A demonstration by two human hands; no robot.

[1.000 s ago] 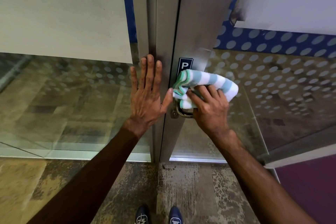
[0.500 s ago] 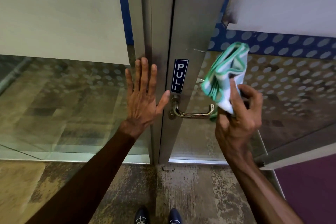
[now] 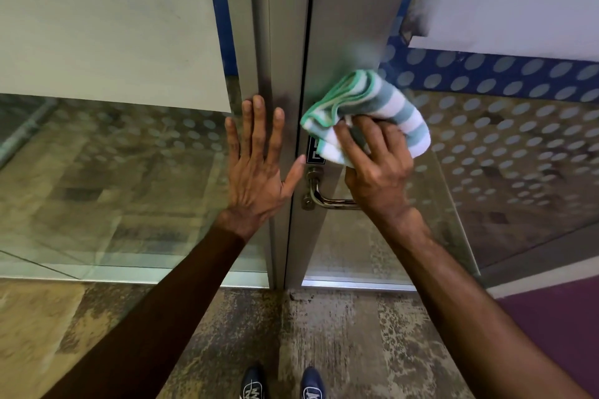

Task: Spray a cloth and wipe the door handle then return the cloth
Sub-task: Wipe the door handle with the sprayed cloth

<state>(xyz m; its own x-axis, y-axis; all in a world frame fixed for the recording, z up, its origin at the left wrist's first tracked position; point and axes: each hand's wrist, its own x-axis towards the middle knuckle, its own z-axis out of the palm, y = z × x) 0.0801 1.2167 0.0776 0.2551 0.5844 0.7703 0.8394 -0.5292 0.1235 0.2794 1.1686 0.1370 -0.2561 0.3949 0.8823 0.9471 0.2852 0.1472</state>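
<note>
A folded cloth point(image 3: 372, 107) with green and white stripes is gripped in my right hand point(image 3: 376, 172), pressed against the metal door stile just above the handle. It covers most of the small dark sign point(image 3: 312, 155). The shiny lever door handle point(image 3: 319, 197) sticks out below the cloth, its right end hidden behind my right hand. My left hand point(image 3: 257, 168) lies flat with fingers spread on the metal frame left of the door gap, thumb pointing toward the handle.
Glass panels with dotted film stand on both sides: the fixed pane point(image 3: 113, 172) on the left, the door glass point(image 3: 502, 155) on the right. My shoes point(image 3: 282, 385) stand on worn carpet close to the threshold. A purple floor patch point(image 3: 557, 334) lies at the lower right.
My right hand brought the cloth back from the right of the handle onto the door stile, covering the sign. One second ago the cloth was on the handle itself. My left hand stayed put.
</note>
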